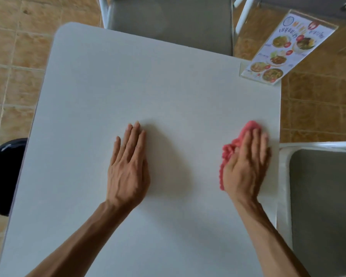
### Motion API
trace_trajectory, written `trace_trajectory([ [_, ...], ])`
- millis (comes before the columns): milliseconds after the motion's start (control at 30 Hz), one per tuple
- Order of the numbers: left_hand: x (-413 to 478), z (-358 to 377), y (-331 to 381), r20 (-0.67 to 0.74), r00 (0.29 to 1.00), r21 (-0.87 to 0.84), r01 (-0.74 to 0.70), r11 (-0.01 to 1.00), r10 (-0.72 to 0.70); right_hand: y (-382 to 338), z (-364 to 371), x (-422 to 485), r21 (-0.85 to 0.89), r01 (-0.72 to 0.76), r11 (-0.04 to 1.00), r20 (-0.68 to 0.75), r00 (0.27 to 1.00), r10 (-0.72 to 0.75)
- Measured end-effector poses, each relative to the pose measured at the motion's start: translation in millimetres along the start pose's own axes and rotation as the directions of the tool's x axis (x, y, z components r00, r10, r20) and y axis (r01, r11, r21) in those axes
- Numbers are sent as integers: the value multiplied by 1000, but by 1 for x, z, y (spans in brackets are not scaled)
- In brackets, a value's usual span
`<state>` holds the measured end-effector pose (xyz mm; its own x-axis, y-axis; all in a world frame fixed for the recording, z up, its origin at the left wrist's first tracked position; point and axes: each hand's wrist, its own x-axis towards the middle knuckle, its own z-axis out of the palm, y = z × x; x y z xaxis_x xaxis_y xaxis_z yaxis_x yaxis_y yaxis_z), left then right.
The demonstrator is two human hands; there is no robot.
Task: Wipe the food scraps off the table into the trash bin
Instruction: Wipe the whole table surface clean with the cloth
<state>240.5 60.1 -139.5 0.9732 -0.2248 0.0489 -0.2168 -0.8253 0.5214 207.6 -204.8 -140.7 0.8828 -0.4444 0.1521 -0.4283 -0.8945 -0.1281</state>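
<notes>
Left hand (128,168) flat, fingers spread on the table (168,86); right hand (246,166) pressing pink cloth (231,150) beneath its palm; black bin (4,172) beyond the left

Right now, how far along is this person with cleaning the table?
Nearly done, by the look of it. The white table shows no food scraps anywhere in view. In hand: the right hand presses a pink cloth flat near the table's right edge, while the left hand rests open on the surface. The dark trash bin sits beside the left edge. At most a final pass seems left.
</notes>
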Motion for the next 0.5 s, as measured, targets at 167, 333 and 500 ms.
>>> trace_trajectory([
  [167, -22, -24, -37, -56, 989, 57, 137, 989, -133, -85, 16, -8, 179, -108, 978, -52, 991, 120],
  [333, -31, -20, -43, -79, 984, 94, 166, 982, -158, -163, 9, -54, 361, 588, 724, 101, 747, -657],
  [500, -29, -17, -38, -92, 977, 104, 200, 974, -191, -115, 17, -19, 200, 425, 883, 32, 898, -439],
])
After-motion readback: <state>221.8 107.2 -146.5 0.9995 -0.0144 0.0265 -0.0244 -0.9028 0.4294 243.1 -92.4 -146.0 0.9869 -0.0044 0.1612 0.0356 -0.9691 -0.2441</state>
